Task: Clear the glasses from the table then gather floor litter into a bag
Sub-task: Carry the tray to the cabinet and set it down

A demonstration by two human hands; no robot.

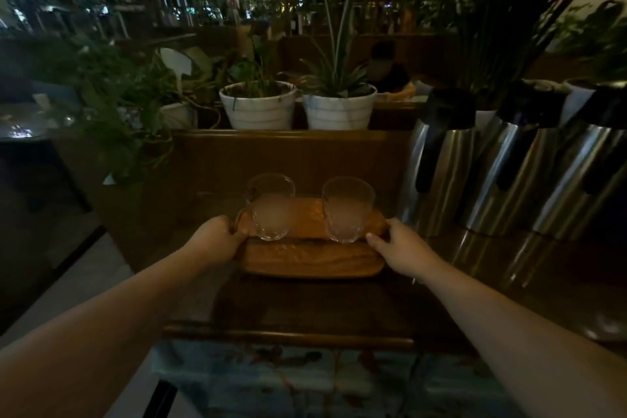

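Observation:
Two clear glasses stand on a wooden tray (312,217): a handled glass (270,205) on the left and a faceted tumbler (347,209) on the right, both partly filled with a cloudy drink. This tray rests on a second wooden tray (312,261) lying on the dark wooden counter (305,309). My left hand (213,241) is closed around the upper tray's left end. My right hand (402,248) grips its right end, thumb on the rim.
Three steel thermos jugs (509,173) stand close on the right of the counter. Two white plant pots (298,105) sit on the ledge behind, with leafy plants (112,105) to the left. A person (386,68) sits beyond. Pale floor (88,275) lies lower left.

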